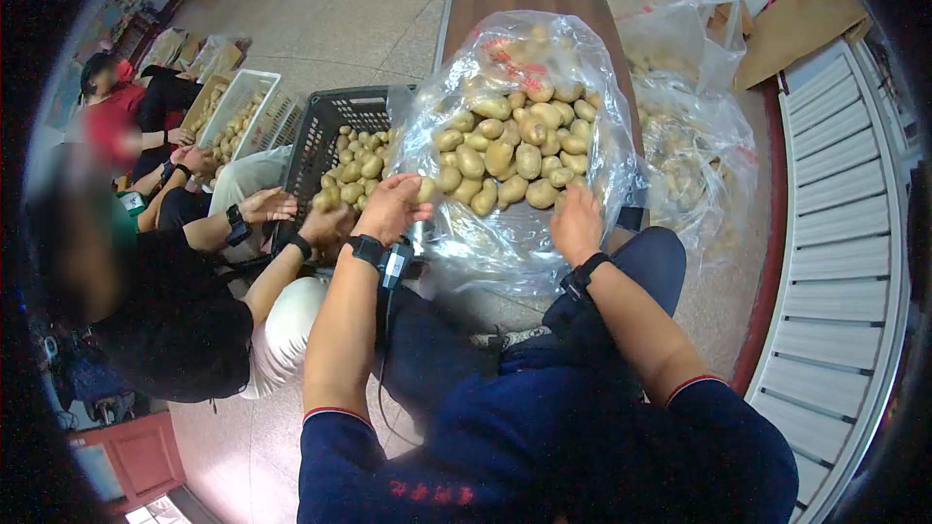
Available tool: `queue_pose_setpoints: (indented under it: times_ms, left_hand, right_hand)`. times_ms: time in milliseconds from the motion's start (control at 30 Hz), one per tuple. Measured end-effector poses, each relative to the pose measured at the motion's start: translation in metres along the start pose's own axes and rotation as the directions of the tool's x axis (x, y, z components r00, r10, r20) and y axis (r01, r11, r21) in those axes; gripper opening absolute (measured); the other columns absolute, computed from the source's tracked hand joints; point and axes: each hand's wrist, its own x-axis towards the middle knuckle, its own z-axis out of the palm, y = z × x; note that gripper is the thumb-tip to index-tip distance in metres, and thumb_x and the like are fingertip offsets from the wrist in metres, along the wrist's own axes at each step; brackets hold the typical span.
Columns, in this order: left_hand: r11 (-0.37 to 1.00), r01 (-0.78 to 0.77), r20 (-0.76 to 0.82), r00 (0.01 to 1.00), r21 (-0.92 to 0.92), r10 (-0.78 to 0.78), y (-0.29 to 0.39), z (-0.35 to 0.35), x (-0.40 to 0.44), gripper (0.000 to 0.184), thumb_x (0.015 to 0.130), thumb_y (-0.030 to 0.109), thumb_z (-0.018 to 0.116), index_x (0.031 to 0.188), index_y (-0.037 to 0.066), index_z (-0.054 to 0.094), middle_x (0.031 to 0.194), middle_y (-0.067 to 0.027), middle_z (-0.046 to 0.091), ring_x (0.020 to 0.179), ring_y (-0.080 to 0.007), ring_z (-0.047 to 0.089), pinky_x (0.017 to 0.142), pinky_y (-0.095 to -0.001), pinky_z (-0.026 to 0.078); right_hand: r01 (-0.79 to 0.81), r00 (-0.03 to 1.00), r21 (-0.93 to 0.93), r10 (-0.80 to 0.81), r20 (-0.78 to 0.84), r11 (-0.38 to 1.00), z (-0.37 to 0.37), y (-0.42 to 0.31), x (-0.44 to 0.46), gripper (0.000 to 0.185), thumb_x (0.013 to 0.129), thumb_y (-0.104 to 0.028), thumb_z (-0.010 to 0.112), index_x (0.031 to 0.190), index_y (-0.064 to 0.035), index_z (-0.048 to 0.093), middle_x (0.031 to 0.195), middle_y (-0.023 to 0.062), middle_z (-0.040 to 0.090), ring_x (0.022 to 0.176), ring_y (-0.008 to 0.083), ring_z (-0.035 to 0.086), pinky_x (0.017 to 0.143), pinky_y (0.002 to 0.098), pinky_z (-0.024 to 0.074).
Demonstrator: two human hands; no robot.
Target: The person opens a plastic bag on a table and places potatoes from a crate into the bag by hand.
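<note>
Potatoes (529, 160) lie heaped in an open clear plastic bag (485, 252) on a brown wooden board (466, 15). At the bag's left edge, my left hand (388, 211) is closed on a potato (424, 190), near the black crate's right side. My right hand (579, 223) touches the near right edge of the heap; its fingertips are partly hidden, and what they hold, if anything, cannot be made out. More potatoes (364, 160) lie in the black crate (316, 136) left of the bag.
A co-worker in black sits at left, both hands by the black crate. Another person (121, 116) in red sits beyond, near white crates (254, 87) of potatoes. Filled plastic bags (694, 165) stand at right, beside a white radiator (840, 262) and cardboard (801, 24).
</note>
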Motion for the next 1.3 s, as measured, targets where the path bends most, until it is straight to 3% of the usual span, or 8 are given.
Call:
queue_pose_setpoints:
  times_ms: [533, 667, 733, 933, 1000, 1067, 1267, 1300]
  left_hand:
    - [0.952, -0.143, -0.284, 0.957, -0.270, 0.063, -0.015, -0.076, 0.016, 0.034, 0.093, 0.008, 0.052, 0.124, -0.002, 0.046, 0.121, -0.0160, 0.049, 0.099, -0.0358, 0.060, 0.075, -0.0433, 0.060]
    - [0.731, -0.501, 0.009, 0.828, 0.464, 0.561, -0.050, -0.126, 0.046, 0.035, 0.089, 0.001, 0.049, 0.124, -0.005, 0.046, 0.121, -0.0158, 0.049, 0.099, -0.0361, 0.060, 0.074, -0.0422, 0.061]
    - [0.952, -0.215, -0.364, 0.923, -0.218, 0.125, -0.031, -0.105, 0.030, 0.028, 0.081, 0.021, 0.075, 0.082, -0.002, 0.058, 0.085, -0.0171, 0.060, 0.079, -0.0238, 0.061, 0.061, -0.0365, 0.053]
    - [0.907, -0.262, -0.493, 0.867, -0.330, 0.071, -0.032, -0.109, 0.018, 0.028, 0.079, 0.020, 0.075, 0.074, 0.001, 0.057, 0.075, -0.0120, 0.056, 0.074, -0.0198, 0.060, 0.057, -0.0359, 0.051]
    - [0.817, -0.368, -0.296, 0.800, 0.444, 0.521, -0.064, -0.159, 0.049, 0.028, 0.077, 0.024, 0.076, 0.071, 0.003, 0.059, 0.076, -0.0120, 0.060, 0.074, -0.0229, 0.062, 0.060, -0.0364, 0.052]
    - [-0.069, 0.043, 0.014, 0.743, 0.997, 0.669, -0.067, -0.160, 0.052, 0.034, 0.076, 0.033, 0.076, 0.070, 0.003, 0.060, 0.079, -0.0132, 0.062, 0.075, -0.0269, 0.063, 0.063, -0.0388, 0.052]
    - [-0.123, 0.016, 0.071, 0.739, 0.992, 0.670, -0.049, -0.141, 0.033, 0.051, 0.076, 0.053, 0.068, 0.067, 0.003, 0.066, 0.075, -0.0192, 0.065, 0.071, -0.0371, 0.064, 0.066, -0.0474, 0.051]
    - [0.136, -0.062, -0.036, 0.788, 0.989, 0.614, -0.044, -0.134, 0.029, 0.040, 0.079, 0.044, 0.066, 0.074, 0.004, 0.065, 0.079, -0.0155, 0.063, 0.074, -0.0334, 0.065, 0.067, -0.0446, 0.053]
  right_hand:
    - [-0.098, 0.959, 0.168, 0.048, 0.279, 0.981, 0.008, -0.008, -0.002, 0.044, 0.080, -0.011, 0.062, 0.121, -0.0037, 0.048, 0.113, 0.0244, 0.057, 0.104, 0.0438, 0.057, 0.088, 0.0508, 0.0470]
    - [-0.043, 0.972, 0.308, -0.031, 0.231, 0.950, 0.018, 0.003, 0.000, 0.045, 0.077, -0.011, 0.065, 0.119, -0.0017, 0.052, 0.109, 0.0245, 0.059, 0.102, 0.0432, 0.056, 0.090, 0.0489, 0.0459]
    - [0.003, 0.978, 0.347, -0.075, 0.195, 0.938, 0.021, 0.005, 0.000, 0.045, 0.076, -0.012, 0.066, 0.118, -0.0015, 0.053, 0.108, 0.0238, 0.060, 0.101, 0.0430, 0.057, 0.090, 0.0482, 0.0459]
    - [-0.249, 0.924, 0.523, 0.038, 0.380, 0.816, 0.026, 0.007, 0.001, 0.051, 0.073, -0.009, 0.072, 0.119, 0.0013, 0.052, 0.110, 0.0219, 0.061, 0.100, 0.0340, 0.062, 0.081, 0.0402, 0.0520]
    - [-0.513, 0.822, 0.696, 0.055, 0.566, 0.502, 0.019, 0.004, 0.003, 0.053, 0.074, -0.004, 0.070, 0.123, 0.0010, 0.049, 0.110, 0.0187, 0.060, 0.097, 0.0271, 0.064, 0.070, 0.0330, 0.0559]
    - [-0.551, 0.808, 0.697, 0.084, 0.583, 0.460, 0.006, -0.006, 0.003, 0.051, 0.077, 0.000, 0.066, 0.125, -0.0001, 0.047, 0.111, 0.0158, 0.059, 0.095, 0.0255, 0.064, 0.068, 0.0327, 0.0575]
    - [-0.664, 0.745, 0.724, 0.086, 0.662, 0.186, -0.007, -0.022, 0.004, 0.046, 0.084, 0.002, 0.061, 0.127, -0.0005, 0.045, 0.115, 0.0135, 0.057, 0.097, 0.0253, 0.063, 0.071, 0.0351, 0.0595]
    - [-0.672, 0.741, 0.733, 0.092, 0.665, 0.107, -0.006, -0.023, 0.004, 0.045, 0.085, 0.000, 0.061, 0.127, -0.0008, 0.045, 0.113, 0.0138, 0.059, 0.098, 0.0260, 0.063, 0.070, 0.0354, 0.0588]
